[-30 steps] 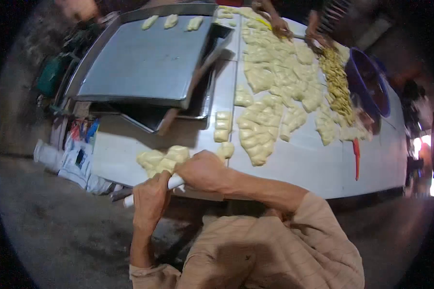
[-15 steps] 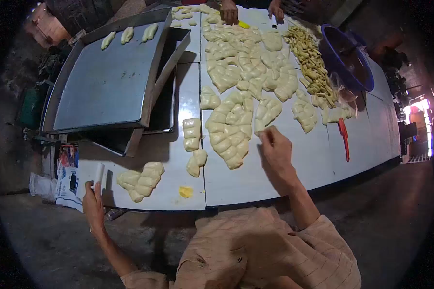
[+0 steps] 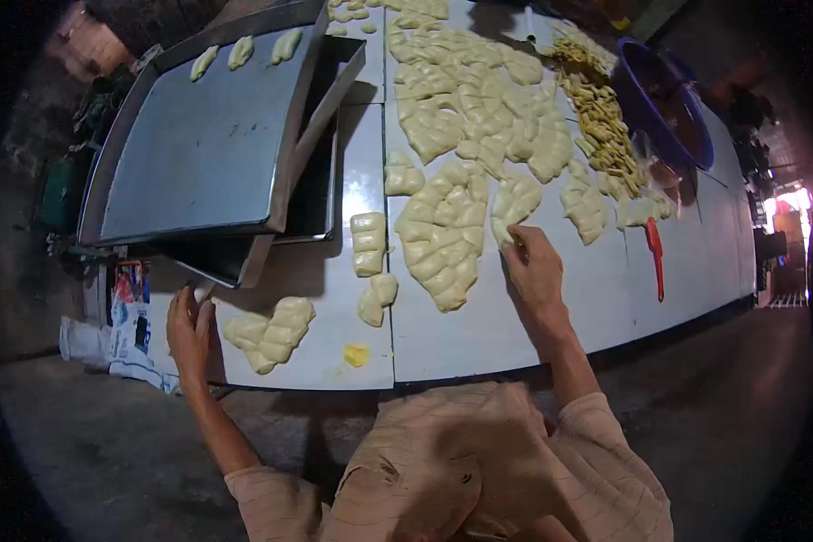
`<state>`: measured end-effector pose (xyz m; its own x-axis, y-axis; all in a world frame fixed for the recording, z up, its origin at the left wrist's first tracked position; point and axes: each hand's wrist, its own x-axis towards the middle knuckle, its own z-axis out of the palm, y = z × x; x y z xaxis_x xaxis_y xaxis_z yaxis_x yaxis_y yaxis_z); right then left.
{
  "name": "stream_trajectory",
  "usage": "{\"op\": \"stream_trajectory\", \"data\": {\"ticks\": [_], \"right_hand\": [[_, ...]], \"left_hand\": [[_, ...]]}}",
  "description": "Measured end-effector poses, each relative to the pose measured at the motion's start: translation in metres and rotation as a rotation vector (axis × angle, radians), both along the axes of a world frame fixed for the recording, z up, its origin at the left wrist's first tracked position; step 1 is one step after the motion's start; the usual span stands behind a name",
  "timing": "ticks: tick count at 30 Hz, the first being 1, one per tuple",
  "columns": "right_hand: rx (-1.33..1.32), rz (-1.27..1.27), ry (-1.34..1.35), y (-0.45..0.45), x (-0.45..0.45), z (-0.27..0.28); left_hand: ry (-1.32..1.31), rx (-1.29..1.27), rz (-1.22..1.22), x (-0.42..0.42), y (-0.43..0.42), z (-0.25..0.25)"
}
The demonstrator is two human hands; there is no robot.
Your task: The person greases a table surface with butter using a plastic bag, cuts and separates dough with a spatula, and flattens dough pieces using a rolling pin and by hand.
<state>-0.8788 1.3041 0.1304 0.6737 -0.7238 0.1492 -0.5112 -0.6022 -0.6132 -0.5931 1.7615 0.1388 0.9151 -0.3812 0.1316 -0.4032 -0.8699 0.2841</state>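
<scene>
My right hand [image 3: 537,269] pinches the lower tip of a pale dough piece [image 3: 515,200] on the white table. Just left of it lies a large sheet of scored dough pieces [image 3: 441,237]. At the table's left front, my left hand [image 3: 190,332] is closed around a white rod [image 3: 200,292], mostly hidden by the fingers. Beside that hand rests a clump of dough pieces [image 3: 271,334]. Smaller dough pieces [image 3: 368,244] lie in the middle, near a yellow lump of fat or dough [image 3: 356,354].
Stacked metal trays [image 3: 199,144] fill the left side; the top one bears three shaped dough pieces [image 3: 240,52]. More dough sheets [image 3: 461,90] cover the far table. To the right are yellowish strips [image 3: 598,117], a blue basin [image 3: 625,86] and a red-handled tool [image 3: 655,257].
My right hand has moved slightly right and up, drawing at the dough tip. My left hand has moved up, its fingers now wrapped over the rod. Another person's hands have left the far edge.
</scene>
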Motion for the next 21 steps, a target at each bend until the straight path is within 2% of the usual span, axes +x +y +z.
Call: {"op": "stream_trajectory", "data": {"ticks": [2, 5, 6, 7, 9, 10, 11, 13, 15, 16, 17, 20, 21], "right_hand": [[-0.076, -0.003, -0.041, 0.015, 0.002, 0.013], [0.053, 0.097, -0.070, 0.040, 0.022, 0.024], [-0.004, 0.195, -0.063, 0.046, 0.035, 0.028], [-0.006, 0.269, -0.072, 0.048, 0.049, 0.022], [-0.072, 0.416, -0.097, 0.053, 0.085, 0.019], [-0.133, 0.489, -0.112, 0.058, 0.104, 0.021], [-0.189, 0.514, -0.120, 0.061, 0.123, 0.017], [-0.305, 0.561, -0.141, 0.066, 0.154, 0.001], [-0.290, 0.675, -0.023, 0.065, 0.165, -0.006], [-0.283, 0.730, 0.040, 0.064, 0.167, -0.009], [-0.375, 0.764, -0.062, 0.061, 0.167, -0.012], [0.271, 0.663, 0.052, 0.052, 0.157, 0.001], [0.460, 0.521, 0.031, 0.053, 0.151, 0.008]], "left_hand": [[-0.021, -0.072, -0.048, -0.007, 0.002, 0.004], [-0.172, -0.180, 0.010, -0.038, -0.018, 0.016], [-0.205, -0.219, 0.032, -0.049, -0.028, 0.020], [-0.180, -0.375, 0.029, -0.060, -0.046, 0.025], [-0.106, -0.387, 0.036, -0.086, -0.086, 0.034], [0.039, -0.484, 0.008, -0.097, -0.112, 0.044], [0.069, -0.560, -0.089, -0.102, -0.129, 0.038], [0.153, -0.382, -0.197, -0.108, -0.162, 0.028], [0.287, -0.393, -0.165, -0.111, -0.193, 0.024], [0.263, -0.384, -0.168, -0.108, -0.205, 0.016], [0.263, -0.383, -0.157, -0.106, -0.215, 0.013], [0.221, -0.332, -0.174, -0.100, -0.232, 0.001], [0.209, -0.407, -0.183, -0.100, -0.235, -0.004]]}}
